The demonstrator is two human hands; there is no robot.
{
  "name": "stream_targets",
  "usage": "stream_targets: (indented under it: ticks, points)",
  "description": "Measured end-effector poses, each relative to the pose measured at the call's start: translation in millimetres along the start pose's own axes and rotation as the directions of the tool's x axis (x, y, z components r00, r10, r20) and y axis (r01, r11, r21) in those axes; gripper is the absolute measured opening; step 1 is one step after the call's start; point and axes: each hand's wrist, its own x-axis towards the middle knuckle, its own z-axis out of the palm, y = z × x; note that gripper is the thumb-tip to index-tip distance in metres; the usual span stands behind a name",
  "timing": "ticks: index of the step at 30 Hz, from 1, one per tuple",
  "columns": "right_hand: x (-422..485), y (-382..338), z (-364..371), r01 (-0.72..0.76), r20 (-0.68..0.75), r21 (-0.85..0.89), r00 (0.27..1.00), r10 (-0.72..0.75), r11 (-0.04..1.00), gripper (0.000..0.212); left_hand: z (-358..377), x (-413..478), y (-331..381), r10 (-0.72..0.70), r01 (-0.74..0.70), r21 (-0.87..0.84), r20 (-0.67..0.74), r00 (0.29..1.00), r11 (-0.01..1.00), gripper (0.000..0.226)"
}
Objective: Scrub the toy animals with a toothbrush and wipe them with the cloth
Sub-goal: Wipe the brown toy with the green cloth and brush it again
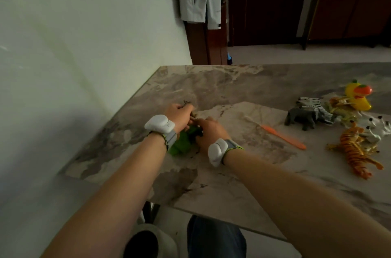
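Left hand [179, 113] curled round small dark toy animal [187, 103], near left edge of desk [232, 80]. Right hand [209, 131] fingers curled, gripping green cloth [182, 144] against toy. Orange toothbrush [283, 136] lies mid-desk, untouched.

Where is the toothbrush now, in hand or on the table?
Down on the table: the orange toothbrush lies flat, clear of both hands; the left hand grips a small toy, the right hand holds the green cloth.
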Motion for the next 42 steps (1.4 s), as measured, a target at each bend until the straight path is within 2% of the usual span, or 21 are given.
stream_targets:
  ticks: [4,7,11,13,14,15,16,18,22,25,27,29,30,31,33,34,36,38,40,42]
  points:
    - [5.1,-1.2,-11.9,-0.107,-0.098,0.227,0.986,0.132,0.968,0.021,2.5,-2.9,-1.3,-0.037,0.039,-0.077,0.028,0.999,0.996,0.024]
    - [10.9,-4.6,-45.8,-0.169,-0.146,0.314,0.964,0.223,0.934,0.026,5.9,-2.2,7.8,-0.021,0.028,-0.188,0.035,0.999,0.982,0.027]
    - [19.1,1.0,-114.7,-0.214,-0.172,0.099,0.958,0.228,0.972,0.037,12.9,3.1,34.4,0.047,-0.017,-0.364,0.074,0.996,0.931,0.029]
    - [19.7,7.3,-144.6,-0.195,-0.189,0.008,0.963,0.193,0.981,0.030,21.6,4.0,44.9,0.085,-0.040,-0.406,0.093,0.992,0.913,0.028]
    - [22.3,12.8,-155.6,-0.191,-0.212,0.017,0.959,0.190,0.981,0.024,27.0,2.1,49.4,0.097,-0.037,-0.433,0.116,0.989,0.901,0.027]
    - [24.6,19.6,-165.6,-0.197,-0.201,-0.002,0.961,0.192,0.980,0.020,32.5,0.7,53.7,0.105,-0.026,-0.465,0.145,0.984,0.885,0.025]
    - [23.5,22.5,-174.6,-0.204,-0.163,-0.100,0.969,0.186,0.974,0.021,37.8,-2.2,57.6,0.112,-0.012,-0.490,0.175,0.978,0.872,0.023]
    - [14.5,13.1,-194.5,-0.211,-0.075,-0.126,0.976,0.203,0.969,0.024,48.3,-4.8,63.3,0.114,0.018,-0.518,0.222,0.968,0.855,0.022]
    - [-3.2,0.8,-216.1,-0.185,-0.188,0.120,0.961,0.205,0.975,0.033,61.1,-7.8,71.0,0.125,0.031,-0.565,0.235,0.964,0.825,0.022]
    - [-16.7,-6.5,-209.5,-0.139,-0.210,0.393,0.949,0.237,0.909,0.034,68.6,-17.1,73.3,0.120,0.081,-0.641,0.263,0.957,0.763,0.017]
    - [-22.6,-8.2,-200.0,-0.184,-0.132,0.623,0.934,0.333,0.761,0.045,73.1,-22.9,69.2,0.122,0.132,-0.687,0.308,0.943,0.714,0.018]
    - [-27.6,-4.9,-186.0,-0.172,-0.069,0.807,0.923,0.379,0.565,0.052,76.7,-25.0,64.9,0.110,0.248,-0.734,0.403,0.909,0.633,0.035]
    - [-29.0,-2.6,-179.2,-0.122,-0.097,0.863,0.913,0.397,0.490,0.046,77.0,-27.1,64.6,0.107,0.313,-0.743,0.457,0.883,0.592,0.044]
    - [-30.4,-1.2,-172.9,-0.057,-0.156,0.884,0.899,0.408,0.465,0.038,76.7,-27.5,64.0,0.105,0.371,-0.751,0.501,0.859,0.545,0.051]
    - [-29.2,6.6,-160.9,0.011,-0.322,0.751,0.879,0.351,0.660,0.026,78.1,-24.9,62.6,0.100,0.436,-0.755,0.545,0.833,0.490,0.052]
    - [-28.8,9.6,-154.6,0.022,-0.366,0.674,0.878,0.308,0.738,0.026,78.7,-25.0,62.7,0.120,0.448,-0.759,0.559,0.821,0.473,0.051]
    - [-29.7,8.2,-145.1,0.023,-0.336,0.633,0.909,0.248,0.774,0.035,81.1,-27.7,63.9,0.185,0.477,-0.771,0.588,0.787,0.421,0.051]
    - [-30.8,8.1,-141.0,0.024,-0.324,0.606,0.920,0.219,0.795,0.037,84.3,-31.8,66.0,0.190,0.498,-0.771,0.600,0.777,0.397,0.049]
    - [-32.2,8.7,-141.7,0.043,-0.348,0.578,0.917,0.198,0.815,0.040,85.6,-33.8,64.9,0.176,0.498,-0.770,0.597,0.783,0.399,0.048]
    - [-32.2,13.1,-144.3,0.054,-0.390,0.527,0.902,0.185,0.848,0.049,87.1,-31.8,61.4,0.146,0.454,-0.773,0.562,0.814,0.443,0.046]
